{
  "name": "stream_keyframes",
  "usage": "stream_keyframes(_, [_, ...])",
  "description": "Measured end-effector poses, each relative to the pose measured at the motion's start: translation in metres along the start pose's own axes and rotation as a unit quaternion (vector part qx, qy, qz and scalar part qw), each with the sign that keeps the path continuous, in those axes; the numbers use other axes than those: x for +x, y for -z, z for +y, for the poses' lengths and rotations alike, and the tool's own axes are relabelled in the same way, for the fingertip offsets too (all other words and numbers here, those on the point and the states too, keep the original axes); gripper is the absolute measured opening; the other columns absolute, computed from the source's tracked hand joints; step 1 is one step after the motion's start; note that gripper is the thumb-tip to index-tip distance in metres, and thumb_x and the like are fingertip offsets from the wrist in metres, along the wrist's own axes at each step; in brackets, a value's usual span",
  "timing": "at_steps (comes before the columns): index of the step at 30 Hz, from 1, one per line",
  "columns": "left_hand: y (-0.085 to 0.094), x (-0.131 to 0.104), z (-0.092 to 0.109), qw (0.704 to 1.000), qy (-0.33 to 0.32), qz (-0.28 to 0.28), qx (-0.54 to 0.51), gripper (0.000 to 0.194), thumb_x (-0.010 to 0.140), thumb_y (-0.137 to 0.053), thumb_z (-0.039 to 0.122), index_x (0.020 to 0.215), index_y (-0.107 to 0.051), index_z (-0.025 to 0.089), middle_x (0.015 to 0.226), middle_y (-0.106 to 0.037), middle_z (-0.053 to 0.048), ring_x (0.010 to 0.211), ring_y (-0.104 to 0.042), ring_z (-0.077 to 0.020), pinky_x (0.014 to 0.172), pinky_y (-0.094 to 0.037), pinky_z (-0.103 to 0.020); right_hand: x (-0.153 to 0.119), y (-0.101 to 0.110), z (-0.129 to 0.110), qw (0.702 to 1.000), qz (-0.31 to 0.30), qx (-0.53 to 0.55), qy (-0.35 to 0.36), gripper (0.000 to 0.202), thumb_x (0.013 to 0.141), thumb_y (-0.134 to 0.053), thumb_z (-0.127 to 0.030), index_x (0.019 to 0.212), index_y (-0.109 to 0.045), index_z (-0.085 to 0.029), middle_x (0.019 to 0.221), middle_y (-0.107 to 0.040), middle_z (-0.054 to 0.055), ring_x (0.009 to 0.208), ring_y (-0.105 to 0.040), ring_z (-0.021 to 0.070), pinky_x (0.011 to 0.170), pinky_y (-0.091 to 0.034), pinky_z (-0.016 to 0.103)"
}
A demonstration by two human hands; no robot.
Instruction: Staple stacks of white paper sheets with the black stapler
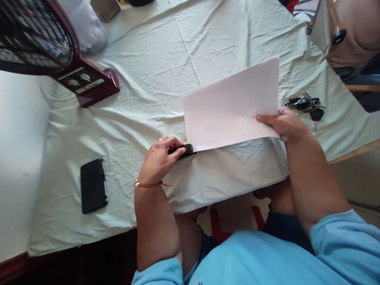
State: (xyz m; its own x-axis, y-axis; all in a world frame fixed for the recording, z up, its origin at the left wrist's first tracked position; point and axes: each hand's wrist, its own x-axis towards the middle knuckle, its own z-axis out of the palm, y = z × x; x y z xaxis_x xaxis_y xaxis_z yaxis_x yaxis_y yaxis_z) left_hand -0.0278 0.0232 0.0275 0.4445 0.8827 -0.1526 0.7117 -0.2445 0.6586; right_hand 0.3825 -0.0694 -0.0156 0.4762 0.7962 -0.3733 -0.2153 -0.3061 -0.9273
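My left hand (pixel 164 153) is closed around a black stapler (pixel 187 149) low on the cloth, near the table's front edge. White paper (pixel 231 103) reaches with its near left corner to the stapler's front end; whether that corner lies between the jaws I cannot tell. On the paper's right side my right hand (pixel 287 122) grips the edge, thumb on top and the other fingers underneath. The paper is tilted, its right part held off the cloth. How many sheets there are does not show.
A pale cloth covers the table (pixel 142 99). Keys (pixel 307 105) lie right of the paper. A black phone case (pixel 93 186) lies at the left. A dark red fan (pixel 97 85) and a plastic bag (pixel 89 31) stand at the back left. Another person (pixel 356 31) sits at the far right.
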Motion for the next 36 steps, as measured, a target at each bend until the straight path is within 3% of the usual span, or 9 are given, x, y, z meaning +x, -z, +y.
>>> stream_keyframes(8, [0.008,-0.005,-0.007,0.997,-0.036,-0.007,-0.067,0.022,0.091,-0.087,0.049,0.094,-0.091,0.027,0.097,-0.083,-0.007,0.093,-0.073,-0.0274,0.086,-0.054,-0.038,0.003,0.003,0.005,0.999,0.007,0.039,0.033,0.042,0.072,-0.114,-0.018,0.108,-0.091,-0.018,0.115,-0.095,0.009,0.108,-0.091,0.0284,0.107,-0.078,0.044])
stream_keyframes(12, [0.003,-0.013,-0.007,0.995,-0.026,-0.034,-0.094,0.035,0.096,-0.085,0.055,0.075,-0.086,0.026,0.075,-0.077,-0.005,0.075,-0.066,-0.0226,0.073,-0.049,-0.035,0.003,0.0,0.004,0.993,0.021,0.09,0.076,0.054,0.067,-0.115,-0.018,0.114,-0.09,-0.019,0.12,-0.096,0.007,0.11,-0.09,0.0261,0.11,-0.077,0.041])
stream_keyframes(14, [-0.006,-0.015,-0.008,0.994,-0.017,0.001,-0.105,0.038,0.097,-0.084,0.054,0.072,-0.084,0.026,0.07,-0.073,-0.003,0.069,-0.062,-0.0203,0.07,-0.048,-0.034,0.003,-0.003,0.002,0.991,0.021,0.105,0.08,0.059,0.064,-0.117,-0.019,0.116,-0.09,-0.019,0.123,-0.096,0.007,0.114,-0.09,0.0263,0.117,-0.075,0.042])
stream_keyframes(19, [-0.024,-0.013,-0.02,0.954,0.026,0.202,-0.222,0.048,0.094,-0.093,0.071,0.097,-0.088,0.023,0.086,-0.081,-0.005,0.075,-0.066,-0.019,0.068,-0.053,-0.031,-0.003,-0.014,-0.002,0.99,-0.002,0.115,0.085,0.06,0.059,-0.119,-0.022,0.112,-0.09,-0.02,0.121,-0.096,0.007,0.115,-0.091,0.0297,0.122,-0.074,0.048])
stream_keyframes(21, [-0.026,-0.011,-0.024,0.939,0.034,0.224,-0.26,0.061,0.092,-0.094,0.081,0.109,-0.088,0.022,0.093,-0.084,-0.007,0.08,-0.07,-0.0193,0.072,-0.056,-0.031,-0.005,-0.019,-0.003,0.99,-0.011,0.111,0.086,0.058,0.058,-0.119,-0.022,0.108,-0.091,-0.02,0.118,-0.096,0.007,0.111,-0.091,0.0305,0.12,-0.076,0.05])
stream_keyframes(24, [-0.026,-0.011,-0.022,0.932,0.028,0.197,-0.301,0.07,0.085,-0.1,0.083,0.115,-0.088,0.021,0.095,-0.084,-0.007,0.084,-0.073,-0.0199,0.079,-0.06,-0.032,-0.009,-0.024,-0.005,0.991,-0.012,0.1,0.089,0.057,0.055,-0.119,-0.024,0.105,-0.092,-0.021,0.116,-0.095,0.006,0.107,-0.091,0.0292,0.114,-0.078,0.049])
stream_keyframes(28, [-0.025,-0.012,-0.007,0.931,0.024,0.147,-0.333,0.055,0.075,-0.11,0.067,0.091,-0.083,0.022,0.079,-0.073,-0.001,0.075,-0.064,-0.0177,0.073,-0.056,-0.031,-0.011,-0.027,-0.003,0.989,0.0,0.095,0.117,0.061,0.051,-0.123,-0.032,0.104,-0.094,-0.023,0.115,-0.095,0.004,0.102,-0.089,0.0266,0.107,-0.079,0.045])
stream_keyframes(32, [-0.026,-0.01,0.005,0.932,0.018,0.19,-0.307,0.053,0.084,-0.104,0.064,0.074,-0.072,0.023,0.067,-0.056,0.003,0.064,-0.045,-0.0133,0.061,-0.042,-0.03,-0.004,-0.026,0.005,0.986,-0.004,0.081,0.147,0.066,0.057,-0.126,-0.051,0.108,-0.093,-0.024,0.119,-0.095,0.005,0.112,-0.091,0.0305,0.108,-0.079,0.049])
stream_keyframes(36, [-0.028,-0.006,0.01,0.93,0.009,0.228,-0.287,0.063,0.09,-0.099,0.072,0.068,-0.064,0.024,0.064,-0.044,0.005,0.061,-0.033,-0.012,0.057,-0.03,-0.032,0.001,-0.023,0.009,0.986,-0.003,0.08,0.147,0.064,0.063,-0.125,-0.049,0.11,-0.092,-0.021,0.123,-0.095,0.008,0.124,-0.091,0.035,0.113,-0.079,0.052])
